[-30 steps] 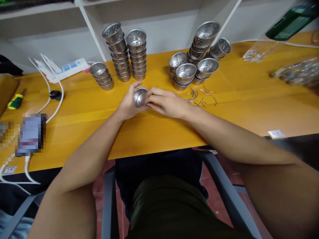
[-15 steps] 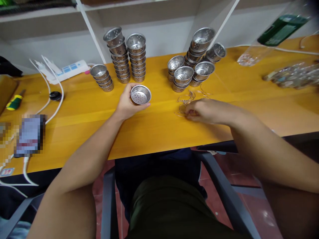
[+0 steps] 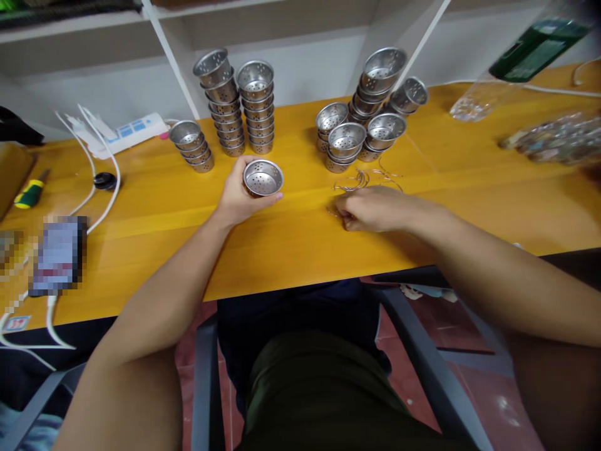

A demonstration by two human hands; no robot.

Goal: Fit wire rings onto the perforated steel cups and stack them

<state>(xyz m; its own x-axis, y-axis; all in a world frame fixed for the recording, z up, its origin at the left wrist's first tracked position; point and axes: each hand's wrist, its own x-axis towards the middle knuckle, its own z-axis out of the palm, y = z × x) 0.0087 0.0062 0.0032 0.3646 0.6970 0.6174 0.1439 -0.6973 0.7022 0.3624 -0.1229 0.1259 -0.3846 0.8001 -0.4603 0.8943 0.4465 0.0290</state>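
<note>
Head view: cup stacks (image 3: 256, 106) behind left hand (image 3: 237, 197), wire rings (image 3: 364, 180) beside.

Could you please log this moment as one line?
left hand: holds perforated steel cup | right hand: on thin wire rings | yellow wooden table

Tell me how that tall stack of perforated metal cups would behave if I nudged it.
The tall stack of cups already leans, so a push would likely topple it. The thin steel probably makes each cup light, and loose ones, being round, may roll across the table.

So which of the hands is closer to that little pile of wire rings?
The right hand: its fingers rest at the near edge of the wire rings. The left hand is well off to their left, holding a perforated metal cup.
</note>
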